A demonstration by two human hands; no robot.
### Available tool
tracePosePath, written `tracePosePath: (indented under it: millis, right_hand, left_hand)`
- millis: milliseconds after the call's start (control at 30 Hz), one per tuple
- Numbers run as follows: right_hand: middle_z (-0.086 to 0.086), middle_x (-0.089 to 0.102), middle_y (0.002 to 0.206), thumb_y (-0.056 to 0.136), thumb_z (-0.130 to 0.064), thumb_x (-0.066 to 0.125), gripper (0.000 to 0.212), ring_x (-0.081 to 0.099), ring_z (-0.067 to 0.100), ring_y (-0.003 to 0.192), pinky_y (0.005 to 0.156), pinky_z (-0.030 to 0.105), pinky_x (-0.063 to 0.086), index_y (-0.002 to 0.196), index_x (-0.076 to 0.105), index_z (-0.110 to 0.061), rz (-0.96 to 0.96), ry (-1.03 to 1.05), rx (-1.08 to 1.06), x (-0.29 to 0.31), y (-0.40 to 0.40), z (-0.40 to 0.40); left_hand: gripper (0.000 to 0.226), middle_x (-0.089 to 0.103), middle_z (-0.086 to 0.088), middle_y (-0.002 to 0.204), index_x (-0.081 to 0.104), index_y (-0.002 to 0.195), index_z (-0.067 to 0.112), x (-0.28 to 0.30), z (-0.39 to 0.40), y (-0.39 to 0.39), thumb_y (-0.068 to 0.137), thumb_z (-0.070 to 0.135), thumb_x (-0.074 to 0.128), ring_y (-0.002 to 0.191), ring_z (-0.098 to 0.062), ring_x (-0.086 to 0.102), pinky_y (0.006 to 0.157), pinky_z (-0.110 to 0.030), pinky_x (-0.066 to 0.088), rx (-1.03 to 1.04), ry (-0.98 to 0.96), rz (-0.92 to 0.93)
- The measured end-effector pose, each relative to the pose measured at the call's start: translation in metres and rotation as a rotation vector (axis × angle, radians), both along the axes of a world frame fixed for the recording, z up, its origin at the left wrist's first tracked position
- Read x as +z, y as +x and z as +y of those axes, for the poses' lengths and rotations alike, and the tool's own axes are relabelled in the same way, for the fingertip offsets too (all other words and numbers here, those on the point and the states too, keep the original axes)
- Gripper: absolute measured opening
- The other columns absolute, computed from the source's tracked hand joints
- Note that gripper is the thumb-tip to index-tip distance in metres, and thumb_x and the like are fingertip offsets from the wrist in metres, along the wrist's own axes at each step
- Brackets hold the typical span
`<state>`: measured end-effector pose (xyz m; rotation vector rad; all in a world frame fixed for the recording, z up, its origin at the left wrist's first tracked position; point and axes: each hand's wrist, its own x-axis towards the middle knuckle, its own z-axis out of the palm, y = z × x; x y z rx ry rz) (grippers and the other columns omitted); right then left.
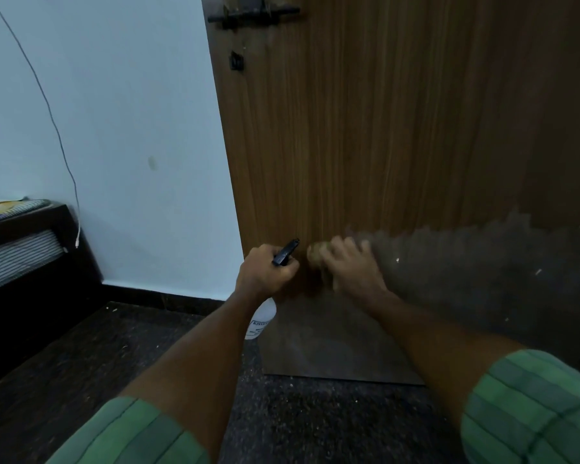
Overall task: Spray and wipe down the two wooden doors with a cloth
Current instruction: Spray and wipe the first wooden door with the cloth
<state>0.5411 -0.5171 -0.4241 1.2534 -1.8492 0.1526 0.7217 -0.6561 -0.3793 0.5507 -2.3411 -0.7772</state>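
A brown wooden door fills the centre and right of the head view, its lower part greyish and worn. My left hand grips a spray bottle with a white body and a black trigger head pointed at the door. My right hand, blurred by motion, presses a small yellowish cloth flat against the door just right of the nozzle. Most of the cloth is hidden under my fingers. Only one door shows.
A black sliding bolt sits at the door's top left. A pale blue wall with a hanging cable lies left. A dark bed frame with a mattress stands at far left on the dark speckled floor.
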Motion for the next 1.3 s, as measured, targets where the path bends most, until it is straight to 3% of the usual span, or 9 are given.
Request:
tracePosePath:
  millis: [133,333,467,533,700,900,1033,1167,1300]
  right_hand:
    - [0.01,0.052,0.114,0.085,-0.019,0.064,0.033,0.048,0.03,0.096,0.081,0.045,0.036,0.118,0.059,-0.019,-0.07,-0.393,-0.069,0.041,0.006,-0.008]
    - [0.012,0.051,0.125,0.066,-0.026,0.085,0.076,0.049,0.032,0.103,0.085,0.048,0.046,0.134,0.051,-0.021,0.143,0.327,0.045,-0.024,-0.026,0.043]
    - [0.012,0.052,0.117,0.08,-0.016,0.07,0.044,0.048,0.031,0.096,0.081,0.046,0.039,0.122,0.058,-0.017,-0.06,-0.278,-0.136,0.028,-0.006,0.021]
    - [0.013,0.052,0.116,0.084,-0.014,0.066,0.038,0.049,0.031,0.095,0.08,0.045,0.039,0.121,0.059,-0.016,-0.073,-0.358,-0.156,0.024,-0.008,0.021]
    - [0.013,0.051,0.126,0.069,-0.024,0.08,0.068,0.051,0.033,0.104,0.085,0.047,0.046,0.132,0.056,-0.018,0.104,0.251,-0.029,-0.035,-0.034,0.062]
    - [0.014,0.055,0.119,0.088,-0.029,0.061,0.042,0.049,0.031,0.1,0.084,0.045,0.037,0.125,0.06,-0.01,-0.04,-0.464,-0.085,0.061,-0.041,0.032]
    - [0.013,0.056,0.114,0.087,-0.029,0.065,0.036,0.051,0.03,0.094,0.08,0.045,0.038,0.117,0.06,-0.011,0.199,-0.191,0.068,0.075,-0.068,0.055]
    - [0.015,0.053,0.121,0.08,-0.032,0.071,0.052,0.051,0.034,0.1,0.084,0.048,0.041,0.126,0.052,-0.014,0.123,-0.061,0.02,0.024,-0.076,0.079]
    - [0.012,0.051,0.125,0.073,-0.032,0.081,0.067,0.052,0.032,0.105,0.087,0.047,0.042,0.129,0.049,-0.016,0.19,0.34,0.027,-0.041,-0.079,0.113]
  left_hand:
    - [0.033,0.056,0.006,0.057,0.059,0.064,0.023,0.002,0.005,-0.006,0.095,0.026,0.071,0.046,-0.006,0.046,0.046,-0.014,0.032,-0.025,-0.007,0.029]
    - [0.029,0.058,0.005,0.059,0.062,0.069,0.02,0.006,0.019,-0.019,0.096,0.026,0.07,0.048,-0.007,0.048,0.052,-0.024,0.038,-0.089,0.036,0.036]
    - [0.034,0.054,0.01,0.056,0.057,0.064,0.025,0.003,0.033,-0.029,0.095,0.028,0.07,0.045,-0.003,0.046,0.051,-0.02,0.034,-0.113,0.057,0.056]
    - [0.036,0.053,0.011,0.054,0.055,0.062,0.024,-0.002,0.036,-0.034,0.094,0.029,0.07,0.044,-0.003,0.044,0.051,-0.023,0.034,-0.119,0.073,0.07]
    - [0.031,0.063,-0.005,0.059,0.062,0.067,0.015,-0.013,0.037,-0.05,0.088,0.037,0.065,0.051,-0.022,0.057,0.054,-0.04,0.046,-0.179,0.121,0.098]
    - [0.036,0.051,0.004,0.052,0.05,0.059,0.019,-0.027,0.047,-0.079,0.088,0.031,0.068,0.046,-0.016,0.045,0.05,-0.035,0.038,-0.219,0.095,0.148]
    - [0.041,0.046,0.008,0.049,0.045,0.057,0.023,-0.025,0.057,-0.092,0.091,0.026,0.069,0.043,-0.009,0.04,0.047,-0.026,0.033,-0.201,0.073,0.228]
    - [0.04,0.048,0.006,0.05,0.047,0.057,0.022,-0.028,0.064,-0.102,0.091,0.027,0.068,0.044,-0.011,0.043,0.048,-0.024,0.032,-0.173,0.056,0.238]
    - [0.036,0.048,0.009,0.049,0.05,0.059,0.022,-0.026,0.071,-0.1,0.09,0.031,0.067,0.045,-0.01,0.045,0.051,-0.029,0.035,-0.172,0.039,0.179]
